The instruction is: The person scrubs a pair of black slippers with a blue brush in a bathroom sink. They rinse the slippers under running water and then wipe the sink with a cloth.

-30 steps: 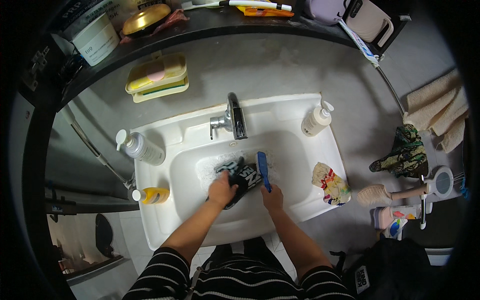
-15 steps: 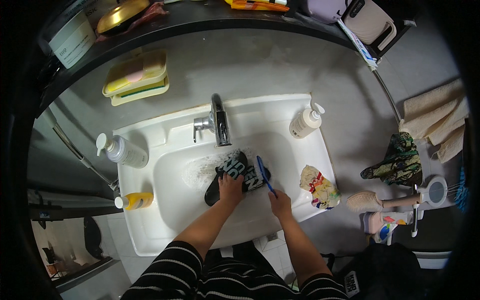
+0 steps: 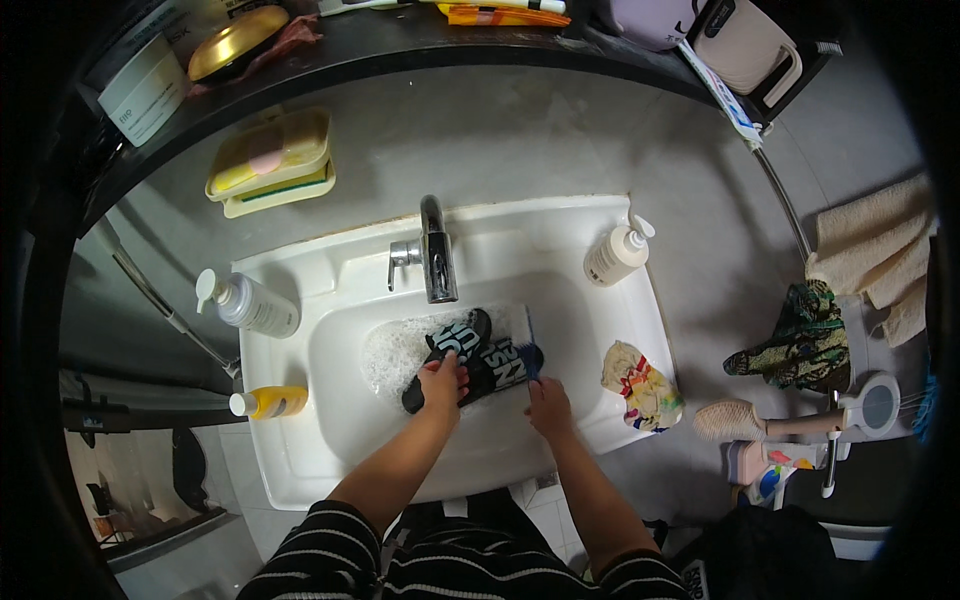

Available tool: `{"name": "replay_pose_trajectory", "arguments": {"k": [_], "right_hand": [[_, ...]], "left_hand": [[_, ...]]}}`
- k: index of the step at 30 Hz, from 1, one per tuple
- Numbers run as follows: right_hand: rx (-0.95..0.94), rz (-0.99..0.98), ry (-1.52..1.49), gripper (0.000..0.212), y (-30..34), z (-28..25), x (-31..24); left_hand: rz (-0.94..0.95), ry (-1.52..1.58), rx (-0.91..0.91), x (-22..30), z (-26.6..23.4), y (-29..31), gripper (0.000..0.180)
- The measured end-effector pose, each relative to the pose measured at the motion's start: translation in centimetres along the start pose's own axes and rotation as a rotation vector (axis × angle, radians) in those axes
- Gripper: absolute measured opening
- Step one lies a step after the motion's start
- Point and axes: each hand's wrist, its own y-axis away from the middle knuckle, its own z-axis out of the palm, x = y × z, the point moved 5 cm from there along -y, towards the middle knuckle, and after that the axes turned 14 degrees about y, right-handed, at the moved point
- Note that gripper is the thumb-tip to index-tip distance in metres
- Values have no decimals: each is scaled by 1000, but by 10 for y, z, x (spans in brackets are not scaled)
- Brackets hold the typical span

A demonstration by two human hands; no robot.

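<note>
A pair of black slippers with pale lettering lies in the soapy basin below the tap. My left hand (image 3: 443,381) is closed on the left slipper (image 3: 460,338), its fingers curled at the strap. Beside it, the right slipper (image 3: 503,366) rests against the first one. In my right hand (image 3: 549,406) is a blue scrub brush (image 3: 531,368), gripped by its handle. The brush head stands at the right slipper's edge, its bristles blurred. White foam (image 3: 390,350) spreads around the slippers, mostly on the left.
The white sink (image 3: 285,460) carries a chrome tap (image 3: 437,255) at its back. Pump bottles stand at the left (image 3: 252,304) and right (image 3: 616,253) corners. A yellow bottle (image 3: 275,402) lies on the left rim, a patterned cloth (image 3: 642,388) on the right. A dark shelf (image 3: 400,65) runs above.
My left hand has shifted slightly left and curled at the slipper. The brush has turned more upright, with my right hand a little left. More foam shows in the basin.
</note>
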Motion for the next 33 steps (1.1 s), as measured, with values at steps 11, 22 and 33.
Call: {"name": "replay_pose_trajectory", "arguments": {"k": [11,22,33], "right_hand": [[-254,64,-231,24,5,23,-31],[89,-435,336,18,57,-43,-157],[204,-556,333,20,95,-60,-172]], "left_hand": [[-326,55,-206,-11,-21,-38,48],[-408,323,-667,17,-11,36,24],[-260,519,-359,51,-22,12,61]]}}
